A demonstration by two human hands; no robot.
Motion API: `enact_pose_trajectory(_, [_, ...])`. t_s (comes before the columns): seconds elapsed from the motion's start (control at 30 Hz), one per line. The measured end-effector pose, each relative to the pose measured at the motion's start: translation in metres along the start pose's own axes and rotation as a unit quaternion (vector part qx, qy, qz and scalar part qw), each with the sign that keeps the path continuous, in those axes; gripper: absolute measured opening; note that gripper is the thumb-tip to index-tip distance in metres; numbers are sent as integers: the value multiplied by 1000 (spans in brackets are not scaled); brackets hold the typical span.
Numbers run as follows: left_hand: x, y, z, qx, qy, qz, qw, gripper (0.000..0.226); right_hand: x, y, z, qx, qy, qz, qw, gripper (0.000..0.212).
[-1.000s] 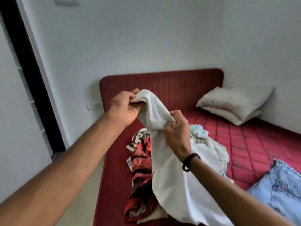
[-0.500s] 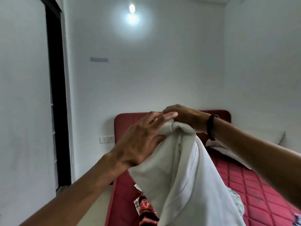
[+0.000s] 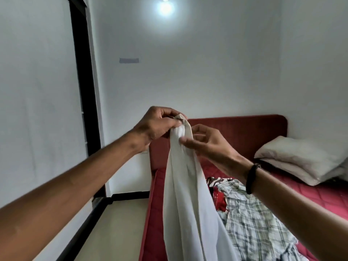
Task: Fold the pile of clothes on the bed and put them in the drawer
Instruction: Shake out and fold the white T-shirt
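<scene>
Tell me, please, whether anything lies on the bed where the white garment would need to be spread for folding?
Yes. Both the left hand and right hand hold the white garment up by its top edge. Beneath it on the red bed, a checked shirt and a red patterned garment lie heaped. No drawer is in view.

bg: white walls | ceiling lamp [image 3: 165, 7] lit, top ctr | grey patch [image 3: 129, 60] on back wall | black door frame [image 3: 82, 76] left | pillow [image 3: 303, 161] by red headboard [image 3: 244, 132], right | beige floor [image 3: 113, 223] w/ black skirting
</scene>
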State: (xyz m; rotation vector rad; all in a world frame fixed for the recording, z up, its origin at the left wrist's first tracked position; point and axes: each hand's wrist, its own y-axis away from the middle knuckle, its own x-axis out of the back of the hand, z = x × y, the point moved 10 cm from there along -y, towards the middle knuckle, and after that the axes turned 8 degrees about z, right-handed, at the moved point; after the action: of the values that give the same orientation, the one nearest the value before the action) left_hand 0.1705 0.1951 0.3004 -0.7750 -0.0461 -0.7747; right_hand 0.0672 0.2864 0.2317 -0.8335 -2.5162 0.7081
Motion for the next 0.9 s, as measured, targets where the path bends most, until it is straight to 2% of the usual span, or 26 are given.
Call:
enact_pose_trajectory(0.1, [13,4,-17,35,26,37,998,16,-14,14,7,27,8,37,999,45])
enact_pose_trajectory(0.17, [26,2,-18,17,24,71,997,19,-15,24,10,83,97,90,988,46])
enact_pose_trajectory(0.23, [46,-3,-14,-20,-4,115,993,24,-19,37,20,135,179,104,969,59])
enact_pose_trajectory(0.33, [81,-12,-5,-86,-54,184,978,24,-17,62,74,119,247,67,959,74])
enact_pose_trajectory(0.4, [94,-12,-2,-145,-162,201,955,13,6,87,121,81,298,74,948,78])
enact_pose_trajectory(0.43, [94,-10,-1,-184,-248,188,932,13,24,100,141,56,317,94,942,77])
enact_pose_trajectory(0.5, [83,-4,-12,-246,-402,108,876,23,61,120,164,23,323,117,939,71])
enact_pose_trajectory(0.57, [72,1,-44,-240,-501,-10,831,34,87,123,158,34,348,113,930,68])
enact_pose_trajectory(0.63, [75,5,-81,-210,-568,-92,790,37,113,115,135,62,365,121,921,62])
enact_pose_trajectory(0.67, [82,6,-93,-193,-578,-105,786,35,123,109,118,70,348,126,926,51])
enact_pose_trajectory(0.73, [101,5,-107,-170,-560,-86,806,29,142,91,88,82,297,120,944,24])
enact_pose_trajectory(0.87, [134,-1,-114,-111,-496,23,861,15,170,49,76,26,277,82,957,15])
enact_pose_trajectory(0.9, [135,-2,-115,-95,-473,38,875,12,177,40,76,18,294,95,951,23])
